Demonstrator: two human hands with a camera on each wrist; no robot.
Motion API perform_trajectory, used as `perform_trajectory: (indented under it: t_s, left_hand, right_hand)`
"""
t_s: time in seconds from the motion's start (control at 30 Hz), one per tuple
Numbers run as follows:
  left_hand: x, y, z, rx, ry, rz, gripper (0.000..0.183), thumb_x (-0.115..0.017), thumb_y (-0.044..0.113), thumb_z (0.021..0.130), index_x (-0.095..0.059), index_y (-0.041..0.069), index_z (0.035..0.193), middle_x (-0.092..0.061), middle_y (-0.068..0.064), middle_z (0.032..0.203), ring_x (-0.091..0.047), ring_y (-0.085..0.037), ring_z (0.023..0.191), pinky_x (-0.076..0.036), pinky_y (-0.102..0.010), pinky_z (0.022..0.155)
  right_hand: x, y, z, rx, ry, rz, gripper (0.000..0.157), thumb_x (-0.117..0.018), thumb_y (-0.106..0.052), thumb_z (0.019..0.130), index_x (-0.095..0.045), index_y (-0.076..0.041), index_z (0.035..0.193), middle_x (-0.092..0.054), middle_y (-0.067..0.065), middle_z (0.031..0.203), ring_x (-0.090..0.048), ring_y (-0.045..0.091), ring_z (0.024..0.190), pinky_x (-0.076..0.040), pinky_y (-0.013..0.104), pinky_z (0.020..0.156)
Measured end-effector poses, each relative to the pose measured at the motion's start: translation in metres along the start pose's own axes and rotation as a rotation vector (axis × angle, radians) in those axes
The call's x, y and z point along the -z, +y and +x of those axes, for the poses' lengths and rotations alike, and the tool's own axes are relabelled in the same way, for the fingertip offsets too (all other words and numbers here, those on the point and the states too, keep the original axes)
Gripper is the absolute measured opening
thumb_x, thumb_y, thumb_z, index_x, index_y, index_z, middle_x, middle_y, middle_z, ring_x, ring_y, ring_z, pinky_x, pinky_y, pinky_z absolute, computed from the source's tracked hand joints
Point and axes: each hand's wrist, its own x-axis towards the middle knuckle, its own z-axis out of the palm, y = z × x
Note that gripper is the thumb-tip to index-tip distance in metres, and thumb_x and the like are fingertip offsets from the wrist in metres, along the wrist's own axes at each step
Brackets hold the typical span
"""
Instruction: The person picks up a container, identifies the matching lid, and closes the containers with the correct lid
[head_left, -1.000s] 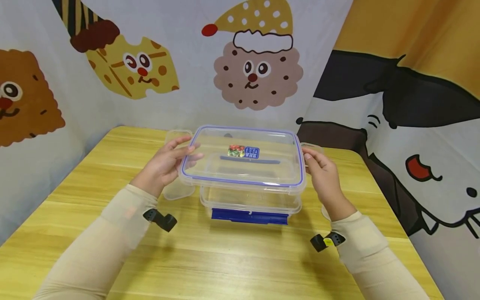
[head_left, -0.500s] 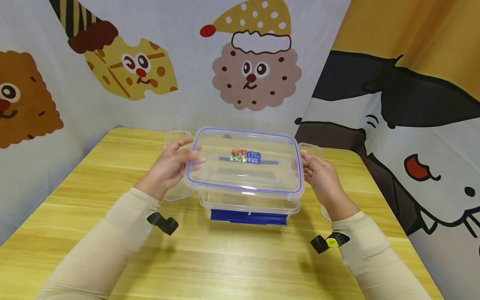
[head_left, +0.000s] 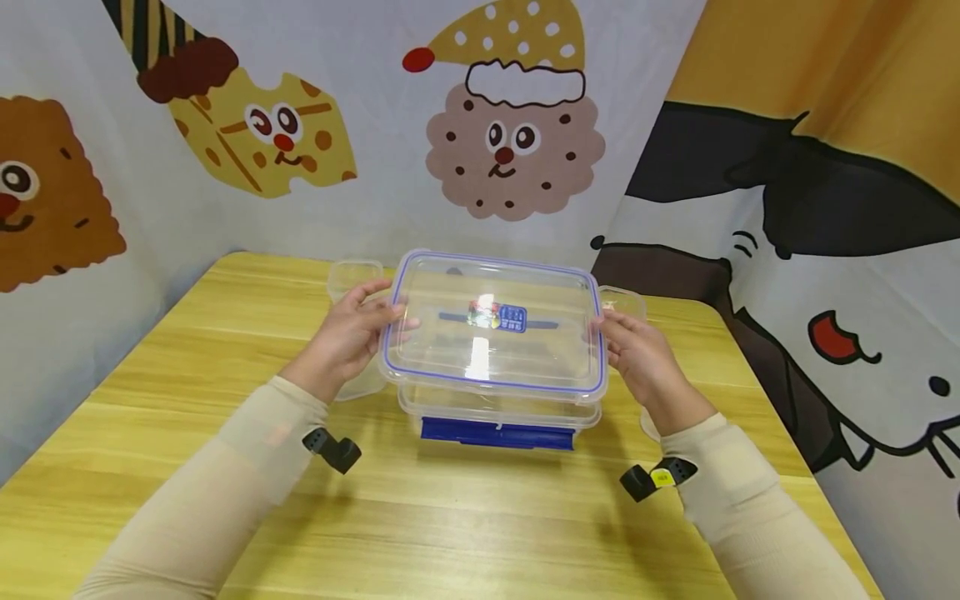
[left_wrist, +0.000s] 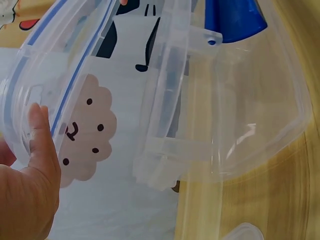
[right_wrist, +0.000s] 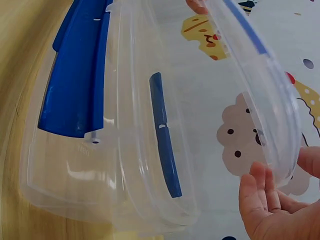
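Observation:
A clear rectangular lid point(head_left: 442, 354) with a blue seal and a printed sticker is held up by both hands, tilted. My left hand point(head_left: 347, 340) pinches its left edge, thumb on top and fingertips showing through from beneath. At the opposite edge, my right hand point(head_left: 643, 360) grips the lid between thumb and fingers. Beneath it stands a clear plastic food container point(right_wrist: 80, 175), uncovered, on the table. A blue latch point(head_left: 498, 433) hangs along the container's front, and another blue latch point(right_wrist: 165, 135) shows at its far side. In both wrist views a gap separates lid and container.
Small clear plastic pieces lie left of the container, one at the back point(head_left: 356, 271) and one nearer point(head_left: 360, 385). Another clear piece point(head_left: 624, 300) sits behind my right hand. The wooden table point(head_left: 465, 525) meets a cartoon-printed curtain point(head_left: 360, 221) at the back.
The lid has tilted further toward the camera and its left edge has shifted right. My left hand has moved slightly right with it. The container stays in place.

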Motion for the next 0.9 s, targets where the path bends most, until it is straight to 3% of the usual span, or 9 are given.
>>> perform_trajectory:
  t_s: [0.17, 0.4, 0.67, 0.9]
  left_hand:
    - [-0.002, -0.003, 0.000, -0.004, 0.009, 0.091, 0.058, -0.050, -0.001, 0.089, -0.018, 0.007, 0.137, -0.047, -0.009, 0.108, -0.065, -0.013, 0.071, -0.054, -0.027, 0.068]
    - [-0.001, -0.006, 0.000, -0.019, 0.002, 0.198, 0.059, -0.052, -0.001, 0.087, -0.023, 0.005, 0.139, -0.051, -0.007, 0.102, -0.061, -0.012, 0.072, -0.053, -0.029, 0.071]
    - [0.000, -0.012, 0.002, -0.017, -0.006, 0.261, 0.062, -0.058, 0.000, 0.084, -0.027, 0.005, 0.137, -0.051, -0.008, 0.101, -0.061, -0.015, 0.076, -0.053, -0.030, 0.072]
    - [-0.002, -0.013, 0.000, 0.001, 0.001, 0.294, 0.060, -0.057, 0.000, 0.085, -0.027, 0.006, 0.137, -0.049, -0.010, 0.104, -0.061, -0.015, 0.077, -0.053, -0.030, 0.072]
  right_hand:
    - [0.000, 0.000, 0.002, -0.030, 0.005, -0.073, 0.059, -0.059, -0.034, 0.086, -0.038, -0.008, 0.135, -0.049, 0.001, 0.118, -0.051, 0.012, 0.100, -0.044, 0.020, 0.087]
    - [0.001, 0.003, 0.002, -0.005, 0.003, -0.128, 0.059, -0.058, -0.032, 0.087, -0.036, -0.009, 0.136, -0.048, 0.003, 0.117, -0.050, 0.013, 0.099, -0.045, 0.020, 0.086]
    - [0.003, 0.008, 0.001, 0.023, 0.007, -0.151, 0.058, -0.058, -0.028, 0.088, -0.036, -0.004, 0.136, -0.049, 0.002, 0.107, -0.054, 0.008, 0.090, -0.047, 0.016, 0.078]
    - [0.005, 0.011, 0.002, 0.019, 0.002, -0.163, 0.062, -0.057, -0.027, 0.088, -0.031, -0.005, 0.139, -0.048, 0.004, 0.110, -0.054, 0.006, 0.090, -0.048, 0.016, 0.077]
